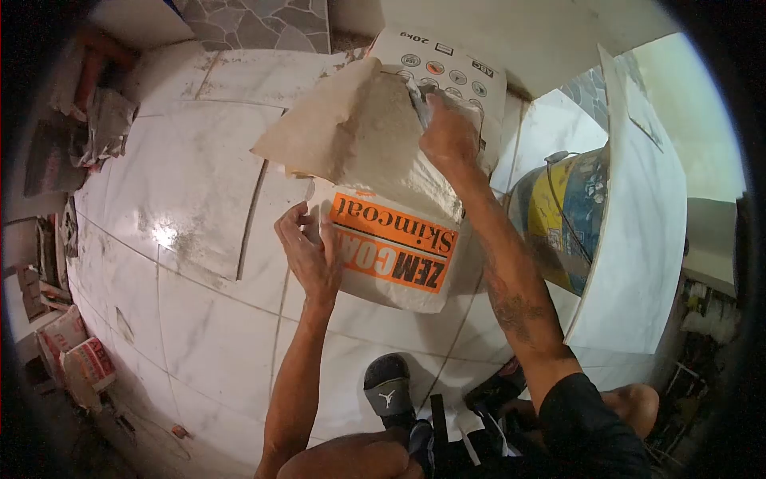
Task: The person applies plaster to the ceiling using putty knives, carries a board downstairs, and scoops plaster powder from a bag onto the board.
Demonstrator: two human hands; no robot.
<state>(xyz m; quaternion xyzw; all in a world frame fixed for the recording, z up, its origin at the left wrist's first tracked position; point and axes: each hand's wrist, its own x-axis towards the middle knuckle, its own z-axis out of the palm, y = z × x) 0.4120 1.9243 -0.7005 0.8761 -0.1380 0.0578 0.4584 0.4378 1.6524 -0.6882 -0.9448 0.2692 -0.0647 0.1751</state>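
A paper bag of Skimcoat [391,251] lies on the tiled floor in front of me, its orange label upside down to my view. The upper face is cut open, and a brown paper flap [319,120] is folded back to the left. Inside the opening shows a pale grey surface [383,144]. My right hand [451,140] is closed at the far right edge of the opening, by a thin greyish piece that could be a blade or torn paper. My left hand [309,251] rests against the bag's near left side, fingers apart.
Another printed bag marked 20kg [439,60] lies just beyond. To the right are a blue and yellow drum [562,215] and a leaning white panel [634,231]. A loose tile [199,184] lies left. Red and white packages [80,351] sit at the far left. My sandalled foot [388,387] is near.
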